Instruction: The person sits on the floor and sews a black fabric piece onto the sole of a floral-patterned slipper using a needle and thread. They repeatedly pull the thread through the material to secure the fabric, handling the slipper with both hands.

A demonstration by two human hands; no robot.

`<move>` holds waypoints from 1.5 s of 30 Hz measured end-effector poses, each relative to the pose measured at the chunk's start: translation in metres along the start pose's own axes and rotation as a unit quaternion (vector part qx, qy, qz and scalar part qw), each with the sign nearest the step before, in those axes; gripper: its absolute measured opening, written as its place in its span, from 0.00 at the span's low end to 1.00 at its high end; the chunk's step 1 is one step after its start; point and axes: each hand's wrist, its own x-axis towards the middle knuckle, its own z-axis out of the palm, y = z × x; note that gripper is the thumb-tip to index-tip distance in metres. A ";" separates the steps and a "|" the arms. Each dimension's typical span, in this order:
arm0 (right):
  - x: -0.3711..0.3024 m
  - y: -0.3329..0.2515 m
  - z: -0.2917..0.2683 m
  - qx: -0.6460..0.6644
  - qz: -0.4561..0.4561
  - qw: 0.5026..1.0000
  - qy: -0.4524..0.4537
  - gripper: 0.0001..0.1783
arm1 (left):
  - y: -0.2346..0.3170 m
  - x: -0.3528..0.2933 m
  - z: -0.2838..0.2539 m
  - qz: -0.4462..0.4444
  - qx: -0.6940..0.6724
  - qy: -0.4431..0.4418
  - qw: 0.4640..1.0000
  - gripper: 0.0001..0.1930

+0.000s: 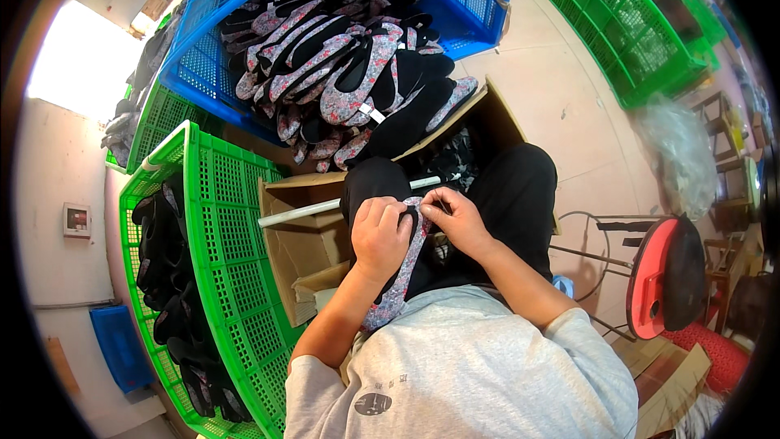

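Note:
Between my knees, above my lap, I hold a floral-printed cloth piece (396, 291) that looks like a slipper with dark lining. It hangs down along my left forearm toward my shirt. My left hand (380, 236) is closed on its upper end, thumb and fingers pinching. My right hand (459, 219) pinches the same end from the other side, fingertips close to the left ones. Whatever small part lies between the fingertips is too small to make out. A pile of similar floral and black slippers (357, 102) rises in front of me, one with a white tag.
The pile spills from a blue plastic crate (467, 0) over an open cardboard box (504, 114). A white rod (301, 213) crosses the box. Left stands a green crate (231, 236) of black pieces; another green crate (609, 20) is far right. A red-and-black round stool (650, 280) stands right.

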 end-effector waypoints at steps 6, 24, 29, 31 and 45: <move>0.002 0.010 0.004 -0.103 -0.071 0.991 0.051 0.05 | -0.004 0.001 0.002 0.032 0.003 0.015 0.999 0.12; -0.008 -0.021 -0.020 0.050 0.054 0.989 -0.128 0.10 | -0.005 -0.001 0.000 0.162 0.042 0.024 0.986 0.07; -0.010 -0.030 -0.015 -0.014 0.033 0.990 -0.133 0.10 | -0.006 -0.002 -0.001 0.163 0.048 0.019 0.985 0.08; -0.011 -0.032 -0.014 -0.038 0.032 0.990 -0.133 0.10 | -0.006 -0.002 0.000 0.163 0.048 0.016 0.985 0.08; -0.009 -0.030 -0.010 -0.099 0.031 0.987 -0.124 0.10 | -0.005 -0.003 -0.001 0.171 0.044 -0.002 0.984 0.09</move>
